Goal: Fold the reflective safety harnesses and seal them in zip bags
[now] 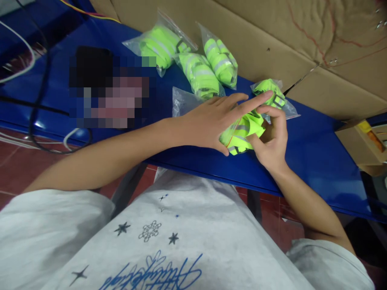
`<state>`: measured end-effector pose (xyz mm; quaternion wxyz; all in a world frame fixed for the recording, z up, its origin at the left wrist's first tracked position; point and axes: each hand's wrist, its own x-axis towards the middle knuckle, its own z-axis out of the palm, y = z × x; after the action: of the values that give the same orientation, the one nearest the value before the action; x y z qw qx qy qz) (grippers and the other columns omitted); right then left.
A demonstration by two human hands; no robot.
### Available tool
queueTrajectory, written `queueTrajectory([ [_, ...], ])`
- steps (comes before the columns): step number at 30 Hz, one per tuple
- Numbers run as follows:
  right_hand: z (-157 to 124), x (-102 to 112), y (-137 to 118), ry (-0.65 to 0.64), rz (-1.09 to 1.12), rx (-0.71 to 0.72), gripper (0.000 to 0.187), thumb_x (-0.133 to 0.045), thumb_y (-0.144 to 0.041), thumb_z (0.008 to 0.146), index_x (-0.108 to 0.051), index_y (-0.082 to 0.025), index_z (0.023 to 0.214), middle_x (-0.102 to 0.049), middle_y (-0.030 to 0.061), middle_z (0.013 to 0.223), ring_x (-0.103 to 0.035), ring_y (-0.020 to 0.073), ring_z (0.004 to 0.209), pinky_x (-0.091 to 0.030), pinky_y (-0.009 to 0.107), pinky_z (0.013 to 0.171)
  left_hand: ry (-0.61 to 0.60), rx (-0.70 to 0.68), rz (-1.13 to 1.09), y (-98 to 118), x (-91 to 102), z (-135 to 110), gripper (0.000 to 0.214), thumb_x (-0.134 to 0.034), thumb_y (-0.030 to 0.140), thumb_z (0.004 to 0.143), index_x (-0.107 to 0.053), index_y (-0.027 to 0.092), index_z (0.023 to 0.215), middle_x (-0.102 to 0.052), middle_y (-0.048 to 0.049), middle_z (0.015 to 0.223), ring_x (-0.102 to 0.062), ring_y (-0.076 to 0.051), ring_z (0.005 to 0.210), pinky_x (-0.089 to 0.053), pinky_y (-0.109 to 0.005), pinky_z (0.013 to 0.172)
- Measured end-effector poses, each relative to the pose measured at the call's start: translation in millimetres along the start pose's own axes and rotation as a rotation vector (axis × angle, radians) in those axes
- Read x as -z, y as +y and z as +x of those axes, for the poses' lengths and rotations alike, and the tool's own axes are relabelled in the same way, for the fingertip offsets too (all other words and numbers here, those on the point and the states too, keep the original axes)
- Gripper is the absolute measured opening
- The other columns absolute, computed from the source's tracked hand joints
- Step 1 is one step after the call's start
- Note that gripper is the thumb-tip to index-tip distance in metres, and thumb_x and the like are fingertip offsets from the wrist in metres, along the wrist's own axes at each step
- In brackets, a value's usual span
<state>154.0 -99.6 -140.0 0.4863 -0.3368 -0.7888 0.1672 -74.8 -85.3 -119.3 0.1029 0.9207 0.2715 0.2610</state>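
Note:
Between my hands is a folded neon yellow-green reflective vest (242, 135) with grey strips and a black buckle, partly inside a clear plastic bag. My left hand (211, 121) curves around its left side, thumb below and fingers stretched over the top. On the right, my right hand (273, 141) grips the bundle's edge between thumb and bent fingers. How far the vest sits inside the bag is hidden by my fingers. Just beyond my fingertips lies another bagged vest (270, 90). Behind my left hand rests a further bagged vest (201, 76).
Two more bagged vests, one at the back left (160, 46) and one by the cardboard (220, 60), lie on the blue table (314, 149). Large cardboard (242, 44) stands along the back. Cables (45, 80) cross the left end, near a blurred-out patch. A small cardboard box (359, 145) is at right.

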Motion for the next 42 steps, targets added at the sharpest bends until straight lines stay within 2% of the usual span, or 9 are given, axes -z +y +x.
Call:
queueTrajectory([
  [3,-0.7,1.8,0.0,-0.010,-0.050,0.067,0.047,-0.069,-0.038,0.089,-0.056,-0.031,0.133,-0.055,0.0092,0.131,-0.059,0.0269,0.124,-0.059,0.046,0.099,0.038,0.046,0.047,-5.6,0.0,1.2,0.128,-0.089,0.047,0.071,-0.007,0.020,0.166,-0.037,-0.0190,0.166,-0.047,-0.035,0.147,-0.043,-0.052,0.121],
  [7,-1.7,5.9,-3.9,-0.008,-0.150,0.099,0.035,-0.067,-0.039,0.091,-0.063,-0.031,0.125,-0.061,0.0090,0.124,-0.060,0.0288,0.123,-0.056,0.051,0.103,-0.009,0.063,-0.001,-9.7,3.5,-0.4,0.112,-0.081,0.053,0.077,-0.018,0.019,0.163,-0.040,-0.0169,0.164,-0.047,-0.034,0.148,-0.045,-0.051,0.118],
  [14,0.4,10.1,-15.3,-0.042,-0.196,0.138,0.026,-0.074,-0.036,0.088,-0.071,-0.030,0.113,-0.072,0.0070,0.115,-0.070,0.0278,0.108,-0.060,0.051,0.098,-0.098,0.106,-0.008,-13.6,9.3,-0.6,0.070,-0.075,0.050,0.082,-0.051,0.021,0.141,-0.068,-0.0110,0.131,-0.068,-0.032,0.117,-0.052,-0.040,0.096],
  [19,1.6,4.8,-26.8,-0.072,-0.170,0.141,0.024,-0.071,-0.028,0.091,-0.074,-0.030,0.115,-0.076,0.0043,0.115,-0.073,0.0250,0.107,-0.063,0.046,0.095,-0.105,0.119,0.032,-3.9,5.5,2.9,0.054,-0.075,0.046,0.085,-0.058,0.020,0.128,-0.072,-0.0093,0.120,-0.069,-0.030,0.111,-0.049,-0.036,0.089],
  [24,3.0,6.6,-30.4,-0.102,-0.202,0.226,0.038,-0.069,-0.022,0.092,-0.071,-0.033,0.128,-0.073,0.0042,0.124,-0.072,0.0249,0.113,-0.060,0.046,0.101,-0.017,0.088,0.076,1.9,1.7,2.9,0.044,-0.065,0.041,0.093,-0.056,0.019,0.131,-0.071,-0.0099,0.123,-0.067,-0.029,0.117,-0.050,-0.039,0.095],
  [29,3.1,10.0,-28.5,-0.206,-0.225,0.278,0.069,-0.084,-0.057,0.079,-0.063,-0.031,0.140,-0.057,0.0098,0.145,-0.056,0.0369,0.137,-0.049,0.058,0.118,0.083,0.090,0.216,-3.4,-0.9,3.8,0.031,-0.056,0.039,0.100,-0.056,0.019,0.123,-0.071,-0.0106,0.117,-0.067,-0.029,0.113,-0.050,-0.043,0.094],
  [35,4.4,1.9,-31.3,-0.002,-0.247,0.245,0.035,-0.076,-0.023,0.090,-0.068,-0.024,0.124,-0.074,0.0063,0.114,-0.072,0.0256,0.112,-0.063,0.045,0.098,0.077,0.142,0.239,4.0,-6.4,4.5,0.048,-0.067,0.052,0.094,-0.053,0.016,0.123,-0.069,-0.0114,0.124,-0.067,-0.033,0.113,-0.051,-0.046,0.097],
  [38,7.9,1.6,-31.5,-0.026,-0.230,0.251,0.019,-0.071,-0.020,0.094,-0.072,-0.021,0.113,-0.076,0.0048,0.107,-0.074,0.0241,0.109,-0.063,0.042,0.096,0.017,0.218,0.142,6.1,-7.0,4.8,0.056,-0.070,0.050,0.092,-0.050,0.016,0.131,-0.069,-0.0110,0.127,-0.068,-0.032,0.114,-0.052,-0.041,0.092],
  [42,10.7,3.2,-31.4,-0.097,-0.180,0.263,0.022,-0.068,-0.015,0.094,-0.074,-0.021,0.114,-0.076,0.0074,0.114,-0.073,0.0250,0.113,-0.061,0.044,0.101,-0.043,0.230,0.164,5.0,-3.9,5.1,0.043,-0.062,0.050,0.096,-0.057,0.017,0.123,-0.072,-0.0116,0.121,-0.067,-0.030,0.112,-0.049,-0.039,0.090],
])
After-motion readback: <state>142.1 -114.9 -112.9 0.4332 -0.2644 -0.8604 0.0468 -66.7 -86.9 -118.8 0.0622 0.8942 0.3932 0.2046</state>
